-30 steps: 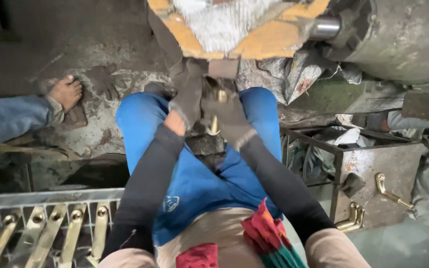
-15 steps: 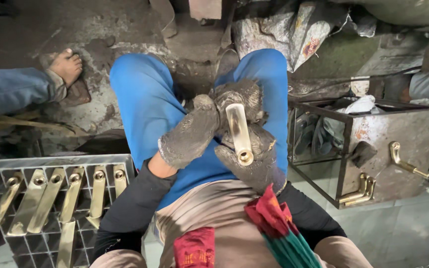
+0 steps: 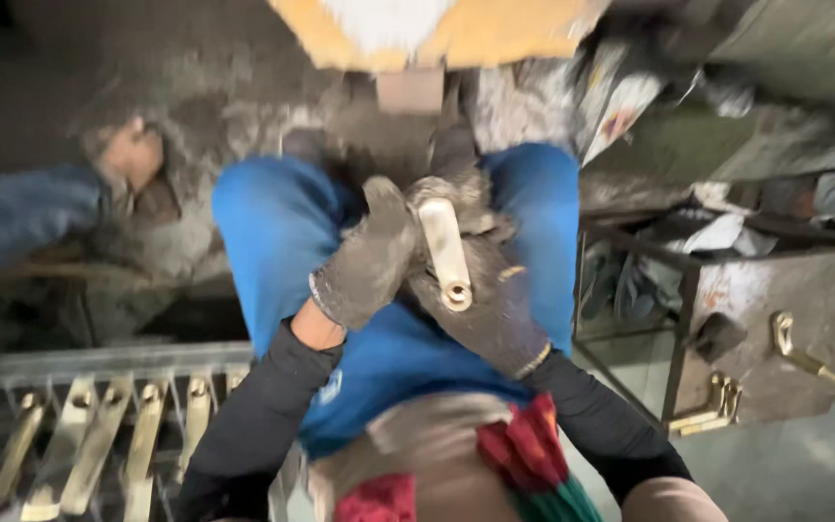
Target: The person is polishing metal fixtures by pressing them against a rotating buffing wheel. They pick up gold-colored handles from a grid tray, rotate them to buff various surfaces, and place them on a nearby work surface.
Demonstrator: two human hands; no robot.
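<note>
Since a second ago, both gloved hands have drawn back from the yellow-guarded machine [image 3: 437,24] to the blue-trousered lap, bringing the brass handle [image 3: 445,253] with them. It lies tilted across the right hand [image 3: 480,290], which grips it from beneath. Left hand [image 3: 367,261] presses beside it, fingers curled. Left of the lap, a wire rack [image 3: 99,362] carries more brass handles [image 3: 89,440].

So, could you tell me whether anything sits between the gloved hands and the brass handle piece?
Nothing visible does. The brass handle lies directly against the gloved right hand, and the gloved left hand presses in beside it, above the blue-trousered lap.
</note>
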